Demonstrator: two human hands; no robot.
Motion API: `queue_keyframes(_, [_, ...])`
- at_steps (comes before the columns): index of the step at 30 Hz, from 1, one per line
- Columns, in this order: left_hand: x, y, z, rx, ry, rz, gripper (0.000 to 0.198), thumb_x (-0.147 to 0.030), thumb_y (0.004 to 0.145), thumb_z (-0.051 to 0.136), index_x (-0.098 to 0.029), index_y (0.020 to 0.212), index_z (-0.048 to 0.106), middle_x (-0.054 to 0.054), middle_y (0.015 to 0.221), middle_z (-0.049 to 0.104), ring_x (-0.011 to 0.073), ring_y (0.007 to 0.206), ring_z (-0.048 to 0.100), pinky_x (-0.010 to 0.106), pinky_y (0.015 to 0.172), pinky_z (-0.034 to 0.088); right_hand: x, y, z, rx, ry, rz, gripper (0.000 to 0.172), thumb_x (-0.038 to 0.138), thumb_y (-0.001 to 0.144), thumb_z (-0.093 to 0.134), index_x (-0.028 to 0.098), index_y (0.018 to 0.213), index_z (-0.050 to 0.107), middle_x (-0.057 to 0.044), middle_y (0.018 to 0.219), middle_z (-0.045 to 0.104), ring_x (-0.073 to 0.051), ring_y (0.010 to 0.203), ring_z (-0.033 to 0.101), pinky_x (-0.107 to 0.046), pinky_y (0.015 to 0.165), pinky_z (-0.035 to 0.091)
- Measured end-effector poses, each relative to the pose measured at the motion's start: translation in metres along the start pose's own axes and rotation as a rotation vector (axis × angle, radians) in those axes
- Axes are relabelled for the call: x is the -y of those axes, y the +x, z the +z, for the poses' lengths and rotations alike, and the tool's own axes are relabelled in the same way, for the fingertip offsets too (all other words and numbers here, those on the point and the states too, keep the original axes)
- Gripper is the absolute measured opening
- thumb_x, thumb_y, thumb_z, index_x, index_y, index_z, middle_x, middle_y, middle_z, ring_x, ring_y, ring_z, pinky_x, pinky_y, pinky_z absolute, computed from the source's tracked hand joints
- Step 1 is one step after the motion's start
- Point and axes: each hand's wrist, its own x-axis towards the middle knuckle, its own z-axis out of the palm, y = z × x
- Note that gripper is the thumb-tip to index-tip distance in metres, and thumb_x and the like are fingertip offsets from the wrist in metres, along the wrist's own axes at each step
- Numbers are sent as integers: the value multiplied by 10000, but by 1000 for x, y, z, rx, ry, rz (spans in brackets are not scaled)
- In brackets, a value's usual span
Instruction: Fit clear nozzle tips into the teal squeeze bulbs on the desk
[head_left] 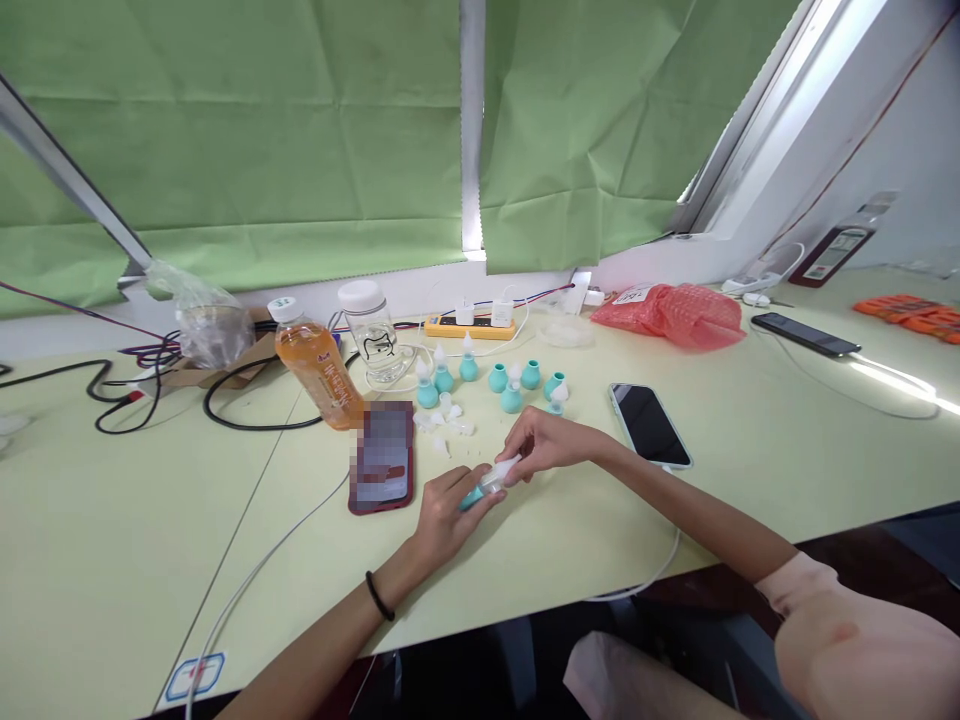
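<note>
Grips meet low over the desk (112,520): left grip (446,515) clasps a teal bulb (472,497), right grip (544,445) pinches its white nozzle (504,470). Red phone (382,457) lies just beside; more bulbs (469,368) stand farther back.

My left hand (448,517) and right hand (544,442) meet at the centre of the frame over the counter (112,520), with a small bulb piece (489,484) held between them. A phone (381,457) lies just left of them. Behind it stand a bottle (319,375) and a jar (371,330). A cluster of bulbs (487,380) sits behind my hands, with a power strip (470,326) further back. A second phone (649,424) lies right of my right hand, and a wrap bag (671,312) lies beyond it, upper right.
</note>
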Motion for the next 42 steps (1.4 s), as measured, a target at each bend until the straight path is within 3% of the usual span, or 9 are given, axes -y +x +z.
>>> queue_keyframes(8, [-7,-4,2,-176,-112,-77,245,-219,684,594,-146,917,570,38,696,593,119,586,512,231,549,422,11,4,10,-132,249,-8,268,311,596,648,102,763,667,-48,599,631,-112,512,570,-216,515,478])
queue_keyframes(12, [-17,0,0,-105,-278,-371,147,-269,723,546,-152,796,594,-16,559,528,88,512,457,202,519,395,8,8,16,-217,343,22,258,328,615,634,86,698,660,-40,548,606,-113,483,563,-226,496,480])
queue_keyframes(15, [-23,6,-4,-38,-418,-546,207,-316,751,497,-142,682,584,-32,485,465,73,473,404,190,496,365,3,11,24,-314,385,23,244,332,622,629,88,612,643,-27,505,578,-105,448,542,-213,455,452])
queue_keyframes(21, [-20,9,-1,-12,-749,-696,246,-350,750,485,-124,745,583,-22,485,464,68,429,385,191,431,314,-5,22,51,-691,523,19,283,344,671,581,106,519,588,32,384,438,-43,336,368,-193,367,315])
queue_keyframes(28, [-19,5,7,-43,-967,-823,288,-361,749,483,-99,784,595,-2,512,482,75,432,416,194,428,310,-9,28,73,-909,503,-3,318,325,724,525,123,479,511,40,405,396,-51,389,346,-212,422,300])
queue_keyframes(34, [-23,8,1,-47,-856,-835,291,-378,739,487,-106,741,591,-16,478,466,68,419,386,189,419,285,-12,29,72,-853,486,-28,381,312,720,531,126,406,424,57,383,300,-36,387,260,-214,421,258])
queue_keyframes(39, [-25,8,-4,-70,-541,-707,288,-361,720,512,-115,574,542,-30,463,442,65,451,361,191,462,297,-11,26,62,-710,538,14,282,332,689,561,105,522,556,60,390,268,-33,384,202,-203,372,161])
queue_keyframes(42, [-23,6,-3,-99,-390,-612,240,-334,711,531,-120,602,547,-34,487,446,70,474,368,190,473,300,-10,24,60,-665,564,18,284,342,680,570,94,543,573,49,418,286,-27,392,185,-200,364,132])
